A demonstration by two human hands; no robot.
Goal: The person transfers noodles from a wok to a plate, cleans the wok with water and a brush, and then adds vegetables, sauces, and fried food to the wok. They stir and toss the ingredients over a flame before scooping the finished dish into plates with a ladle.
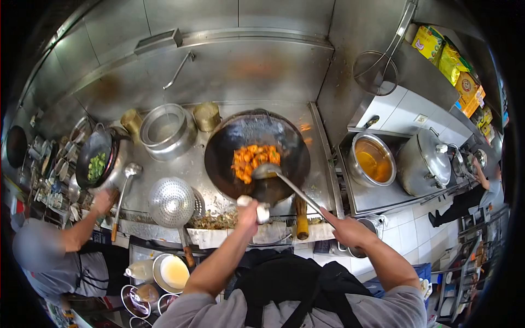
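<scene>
My left hand (248, 214) is closed round a folded white cloth (263, 213) at the near rim of a large black wok (284, 128). Whether a wok handle lies under the cloth is hidden. In the wok, orange-red chunks of food (252, 158) with bits of green sit in a heap. My right hand (350, 230) grips the long handle of a metal ladle (298, 191), whose bowl rests at the right side of the food. A bamboo wok brush (302, 218) stands between my hands at the counter's front edge.
Left of the wok are a perforated strainer (171, 202), a steel pot (168, 134) and another wok (95, 156) with green vegetables, worked by a co-worker (60, 246). On the right stand a pot of amber liquid (374, 159) and a lidded stockpot (424, 162). Another person (481, 191) is farther right.
</scene>
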